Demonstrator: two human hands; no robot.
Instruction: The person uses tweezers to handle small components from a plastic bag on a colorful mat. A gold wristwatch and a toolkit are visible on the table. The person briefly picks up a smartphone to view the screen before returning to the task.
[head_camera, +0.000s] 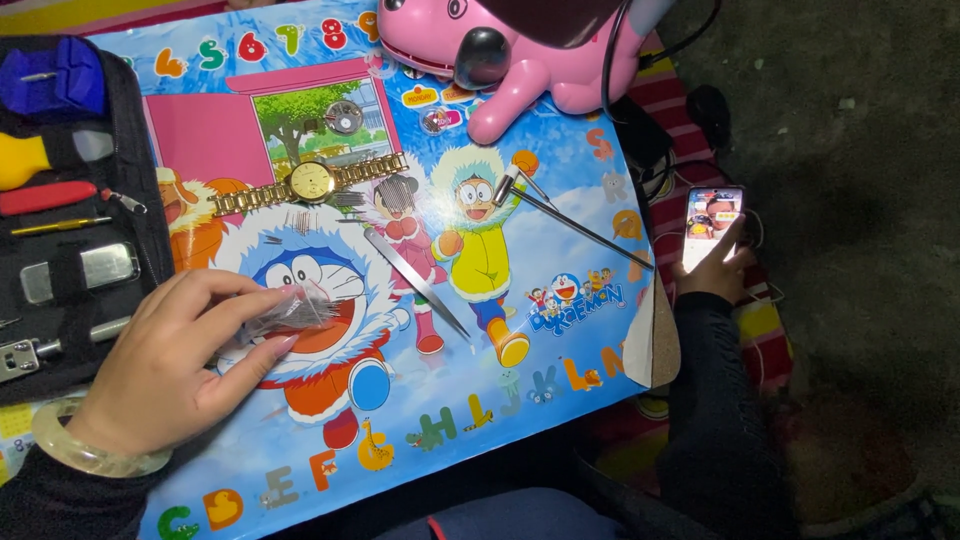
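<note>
Your left hand (175, 350), with a pale translucent bangle (85, 450) at the wrist, lies nearest you on the bright blue cartoon-printed table top (560, 330). Its thumb and fingers are pinched together on a small clear plastic packet of thin metal pins (290, 312), holding it flat against the table at the near left.

Your right hand (715, 265) is well apart from it, off the right edge of the table, its fingers wrapped around a lit smartphone (712, 222) with the thumb resting on the screen.

Farther from you than the packet, a gold-coloured metal wristwatch with a round pale dial (312, 182) lies stretched out flat, with loose pins scattered just beside its band. Between the packet and the right edge, long steel tweezers (415, 282) lie slantwise, clear of both hands. To their right, a slim metal tool with a small head (560, 212) points toward the phone.

At the far left, an open black tool case (140, 200) holds a blue block, a yellow handle, a red-handled tool and some metal pieces. At the far edge, a pink plastic dog-shaped toy (520, 50) stands on the table, and two small round watch parts (345, 118) lie near it.
</note>
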